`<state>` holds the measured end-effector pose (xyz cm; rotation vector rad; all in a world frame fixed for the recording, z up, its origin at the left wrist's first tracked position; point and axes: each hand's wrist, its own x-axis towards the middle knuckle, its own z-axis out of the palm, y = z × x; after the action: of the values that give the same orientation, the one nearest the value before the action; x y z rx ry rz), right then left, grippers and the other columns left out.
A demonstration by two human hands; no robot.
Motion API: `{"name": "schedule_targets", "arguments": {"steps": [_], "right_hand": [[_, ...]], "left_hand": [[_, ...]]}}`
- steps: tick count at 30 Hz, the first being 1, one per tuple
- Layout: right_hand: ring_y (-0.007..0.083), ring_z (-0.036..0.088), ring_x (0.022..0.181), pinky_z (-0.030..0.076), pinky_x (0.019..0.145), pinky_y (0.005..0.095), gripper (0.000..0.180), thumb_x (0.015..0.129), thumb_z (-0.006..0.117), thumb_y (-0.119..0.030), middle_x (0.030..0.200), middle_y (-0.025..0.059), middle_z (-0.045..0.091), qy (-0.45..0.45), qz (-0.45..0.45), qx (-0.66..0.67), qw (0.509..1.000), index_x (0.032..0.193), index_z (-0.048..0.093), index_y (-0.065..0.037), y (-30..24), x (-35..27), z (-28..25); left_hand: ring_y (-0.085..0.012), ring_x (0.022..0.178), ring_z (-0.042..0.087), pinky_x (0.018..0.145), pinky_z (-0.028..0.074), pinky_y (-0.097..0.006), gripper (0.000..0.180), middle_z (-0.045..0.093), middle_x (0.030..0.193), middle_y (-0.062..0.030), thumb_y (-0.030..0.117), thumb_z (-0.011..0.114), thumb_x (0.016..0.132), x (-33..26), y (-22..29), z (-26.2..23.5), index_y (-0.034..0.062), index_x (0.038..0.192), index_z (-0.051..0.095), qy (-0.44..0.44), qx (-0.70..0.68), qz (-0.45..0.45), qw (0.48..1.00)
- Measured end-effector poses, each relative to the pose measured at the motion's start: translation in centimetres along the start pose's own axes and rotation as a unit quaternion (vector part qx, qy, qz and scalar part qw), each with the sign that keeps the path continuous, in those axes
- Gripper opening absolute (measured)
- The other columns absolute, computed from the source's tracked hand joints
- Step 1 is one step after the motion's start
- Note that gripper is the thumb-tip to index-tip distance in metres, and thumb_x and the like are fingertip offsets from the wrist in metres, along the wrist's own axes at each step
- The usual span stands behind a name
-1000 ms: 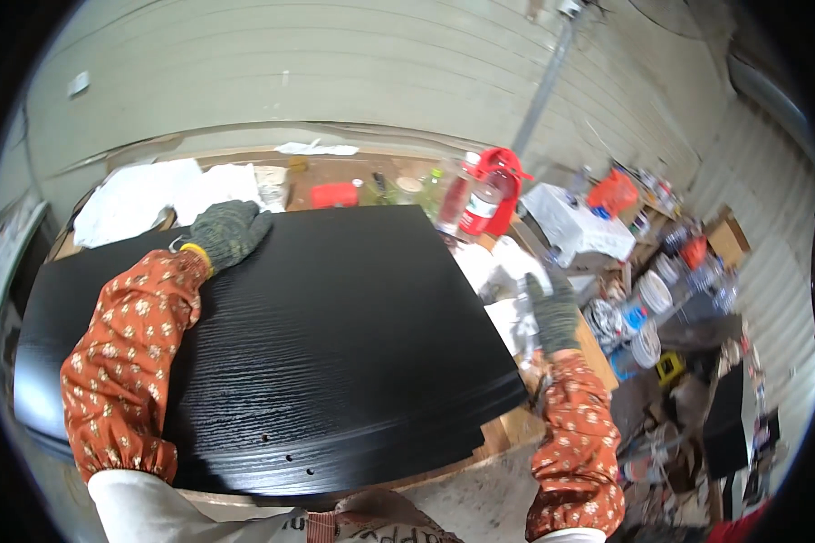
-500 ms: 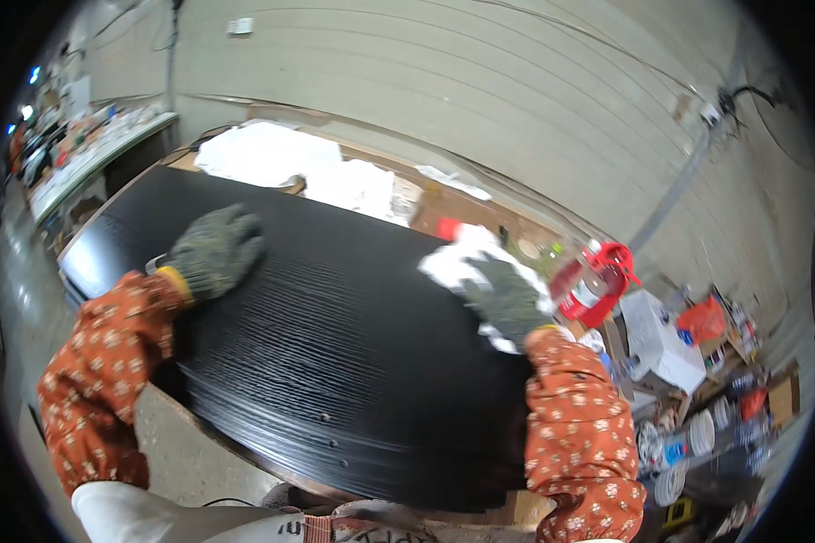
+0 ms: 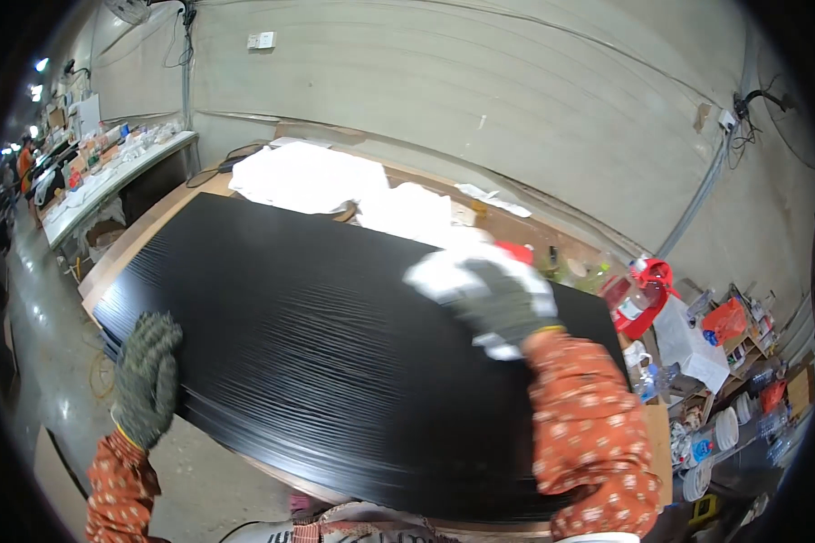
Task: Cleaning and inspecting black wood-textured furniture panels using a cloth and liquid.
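Head view: a large black wood-grain panel (image 3: 335, 344) lies flat across the wooden workbench (image 3: 154, 222), its near-left corner overhanging the floor — so the gloved left hand (image 3: 145, 378) wraps that edge, seemingly to steady it. The gloved right hand (image 3: 496, 303) presses a white cloth (image 3: 444, 271) flat on the panel's far side, fingers spread over it.

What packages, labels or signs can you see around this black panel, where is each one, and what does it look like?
Red jug: right of the black panel, clear front with a white label.
Orange bag: far right on the clutter, crumpled.
White wall plate: high on the grey wall, small and rectangular.
Boxes: right rim, brown cardboard.
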<state>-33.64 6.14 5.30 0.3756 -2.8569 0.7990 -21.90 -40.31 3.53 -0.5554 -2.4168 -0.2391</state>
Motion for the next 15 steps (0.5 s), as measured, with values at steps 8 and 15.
{"name": "schedule_targets", "arguments": {"steps": [8,15], "right_hand": [[0.035,0.042,0.125,0.033,0.104,0.0447,0.041,0.088,0.048,-0.022,0.129,0.0186,0.048,-0.007,0.101,-0.26,0.96,0.129,0.049,-0.018,-6.1,2.9,0.2],[0.0328,0.044,0.126,0.033,0.107,0.0424,0.051,0.091,0.049,-0.046,0.134,0.0155,0.049,-0.014,-0.289,-0.152,0.945,0.128,0.052,-0.011,-26.2,11.4,17.5]], "left_hand": [[-0.0349,0.12,0.048,0.105,0.031,-0.057,0.033,0.056,0.12,-0.0153,0.022,0.052,0.086,-2.3,-3.4,1.4,0.0033,0.111,0.062,0.092,-0.014,0.013,0.996],[-0.0311,0.119,0.049,0.104,0.034,-0.057,0.032,0.058,0.115,-0.0111,0.027,0.057,0.081,-3.0,-4.6,2.6,0.0092,0.106,0.066,0.097,-0.018,0.02,0.995]]}}
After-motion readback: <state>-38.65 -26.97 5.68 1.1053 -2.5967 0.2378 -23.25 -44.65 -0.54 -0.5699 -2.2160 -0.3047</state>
